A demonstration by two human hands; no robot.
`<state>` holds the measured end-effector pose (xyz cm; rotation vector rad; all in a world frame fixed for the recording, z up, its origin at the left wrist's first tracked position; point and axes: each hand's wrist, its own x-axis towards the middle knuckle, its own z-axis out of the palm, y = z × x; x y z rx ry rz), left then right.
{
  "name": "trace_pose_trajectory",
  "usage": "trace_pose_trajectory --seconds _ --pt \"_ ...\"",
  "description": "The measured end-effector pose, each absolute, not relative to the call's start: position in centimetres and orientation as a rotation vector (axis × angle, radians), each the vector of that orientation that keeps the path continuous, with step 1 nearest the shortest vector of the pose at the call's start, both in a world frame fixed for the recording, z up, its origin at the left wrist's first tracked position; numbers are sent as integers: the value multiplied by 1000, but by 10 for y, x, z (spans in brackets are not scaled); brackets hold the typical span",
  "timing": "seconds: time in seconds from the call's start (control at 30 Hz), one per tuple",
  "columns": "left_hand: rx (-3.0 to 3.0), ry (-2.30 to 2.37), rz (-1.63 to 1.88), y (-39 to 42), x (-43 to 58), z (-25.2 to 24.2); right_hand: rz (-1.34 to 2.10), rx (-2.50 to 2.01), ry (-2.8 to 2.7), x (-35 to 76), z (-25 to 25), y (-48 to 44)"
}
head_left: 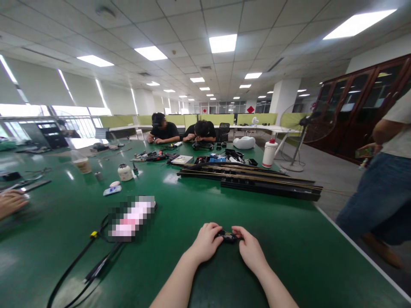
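Low over the green tabletop (282,248), a small dark object with brassy bits (228,236) sits between my two hands. Its exact kind is too small to make out. My left hand (207,241) grips its left end, fingers curled over the top and thumb against the near side. At the other end, the fingertips of my right hand (250,248) pinch its right edge. Both palms face down or inward, and the fingers partly cover the object.
Long black rails with brass-coloured rods (257,177) lie ahead, near a white bottle with a red cap (269,154). To the left are a blurred phone (133,218) with black cables and a white jar (125,172). Another person's hand (13,203) rests far left; someone stands at right.
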<state>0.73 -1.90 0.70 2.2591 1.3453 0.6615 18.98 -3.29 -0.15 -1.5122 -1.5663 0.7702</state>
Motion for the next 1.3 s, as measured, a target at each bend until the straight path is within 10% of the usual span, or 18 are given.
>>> trace_pose_trajectory --seconds 1.3 --pt "2272 1374 651 -7 10 9 923 -1358 -1301 211 -11 -10"
